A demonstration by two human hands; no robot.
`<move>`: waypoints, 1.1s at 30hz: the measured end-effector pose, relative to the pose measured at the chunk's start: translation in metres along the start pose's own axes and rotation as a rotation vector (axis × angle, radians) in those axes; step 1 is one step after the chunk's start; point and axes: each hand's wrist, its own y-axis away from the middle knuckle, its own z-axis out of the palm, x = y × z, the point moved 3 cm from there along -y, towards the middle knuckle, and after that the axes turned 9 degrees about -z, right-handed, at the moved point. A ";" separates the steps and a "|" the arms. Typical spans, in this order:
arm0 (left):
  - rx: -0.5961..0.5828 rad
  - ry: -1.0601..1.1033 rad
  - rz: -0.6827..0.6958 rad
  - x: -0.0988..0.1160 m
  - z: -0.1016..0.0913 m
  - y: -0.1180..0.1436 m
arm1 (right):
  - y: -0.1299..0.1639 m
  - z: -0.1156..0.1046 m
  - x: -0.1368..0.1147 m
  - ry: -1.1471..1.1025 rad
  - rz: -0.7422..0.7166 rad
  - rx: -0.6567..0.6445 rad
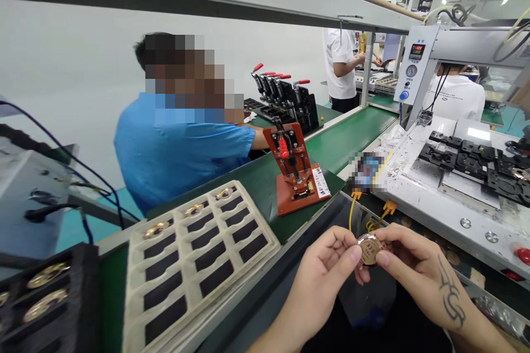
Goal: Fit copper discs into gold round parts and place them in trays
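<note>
A small round gold watch case (369, 250) with engraved marks on its flat face is held up in front of me. On its left edge, my left hand (331, 265) pinches it between thumb and fingers. The thumb and fingers of my right hand (408, 259) grip the opposite edge. To the left, a cream tray (188, 265) with dark slots has gold watch parts (156, 230) in its far row. Beyond my hands stands a red-brown toggle clamp fixture (296, 168) with a white label.
At lower left, a black foam tray (83, 298) holds gold rings. A white press machine (439, 187) with black fixtures stands at right, yellow cables (351, 215) near its front. A co-worker in a blue shirt (182, 149) sits across the green bench, near several black clamps (290, 99).
</note>
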 end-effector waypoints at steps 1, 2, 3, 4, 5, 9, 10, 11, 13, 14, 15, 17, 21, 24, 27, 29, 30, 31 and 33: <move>0.000 -0.002 0.000 0.000 0.000 0.000 | 0.000 0.000 0.000 -0.002 0.002 0.000; 0.001 -0.003 0.000 0.000 0.000 0.000 | 0.001 0.001 0.001 -0.004 0.003 -0.004; 0.003 -0.004 0.001 0.000 0.000 0.000 | 0.001 0.001 0.001 -0.006 0.003 -0.010; 0.003 -0.005 -0.001 0.000 0.000 0.000 | 0.001 0.001 0.000 -0.010 0.003 -0.016; 0.002 -0.006 -0.003 0.000 0.000 0.000 | 0.001 0.001 0.000 -0.016 0.002 -0.023; -0.007 -0.006 -0.016 0.000 -0.001 -0.002 | 0.001 -0.001 -0.001 -0.031 0.003 -0.027; -0.008 -0.006 -0.017 0.000 -0.001 -0.002 | 0.001 -0.001 -0.001 -0.035 0.006 -0.028; -0.008 -0.005 -0.016 0.000 -0.001 -0.002 | 0.001 0.000 -0.001 -0.041 0.008 -0.030; -0.010 -0.003 -0.017 0.000 0.000 -0.002 | 0.001 0.001 -0.001 -0.059 0.013 -0.040; -0.011 -0.004 -0.017 0.000 0.000 -0.001 | 0.001 0.001 -0.001 -0.067 0.014 -0.045; -0.011 -0.005 -0.018 0.000 0.000 -0.001 | 0.001 0.002 -0.001 -0.070 0.015 -0.047; -0.008 -0.008 -0.018 0.000 0.000 -0.001 | 0.001 0.002 -0.001 -0.068 0.016 -0.043; -0.005 -0.008 -0.015 0.000 0.000 -0.001 | 0.001 0.001 0.000 -0.046 0.017 -0.024; -0.010 0.000 -0.018 0.000 0.000 -0.002 | 0.001 0.000 0.000 -0.032 0.014 -0.027; -0.010 0.005 -0.023 0.000 0.000 -0.002 | 0.001 0.000 0.000 -0.027 0.007 -0.022; -0.012 0.006 -0.024 0.001 0.000 -0.002 | 0.000 0.000 -0.001 -0.025 0.007 -0.021; -0.012 0.006 -0.026 0.001 0.000 -0.002 | 0.001 0.000 -0.001 -0.026 0.007 -0.021; -0.012 0.005 -0.028 0.000 0.000 -0.002 | 0.001 0.000 -0.001 -0.028 0.009 -0.025; -0.010 0.003 -0.027 0.000 0.000 -0.002 | 0.001 0.000 -0.001 -0.037 0.010 -0.025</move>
